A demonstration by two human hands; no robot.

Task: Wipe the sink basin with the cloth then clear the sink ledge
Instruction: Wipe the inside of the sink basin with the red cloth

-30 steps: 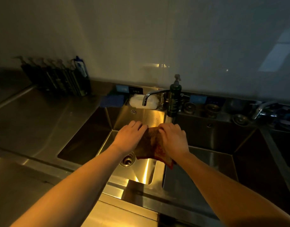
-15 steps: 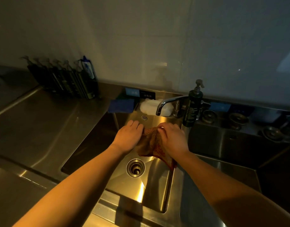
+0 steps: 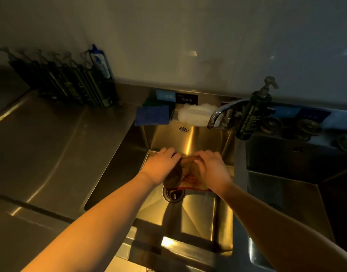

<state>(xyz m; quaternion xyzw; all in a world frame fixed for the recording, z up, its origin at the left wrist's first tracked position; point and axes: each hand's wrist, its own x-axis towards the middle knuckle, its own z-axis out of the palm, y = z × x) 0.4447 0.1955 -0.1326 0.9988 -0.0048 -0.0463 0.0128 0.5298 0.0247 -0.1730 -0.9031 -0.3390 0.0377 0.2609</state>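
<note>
I am holding the cloth [image 3: 185,173] with both hands over the sink basin [image 3: 190,140], just above the drain [image 3: 173,194]. My left hand [image 3: 160,167] is gripping its left edge and my right hand [image 3: 211,169] is pinching its right edge, fingers curled over the fabric, so the brownish cloth is hanging bunched between them with its red-trimmed lower edge covering the top of the drain. Behind the drain, on the ledge, a blue sponge [image 3: 152,115] and a white wad [image 3: 194,114] are lying side by side. The tap [image 3: 220,114] is curving out right of the wad, and a dark pump bottle [image 3: 251,116] is standing further right of the drain.
</note>
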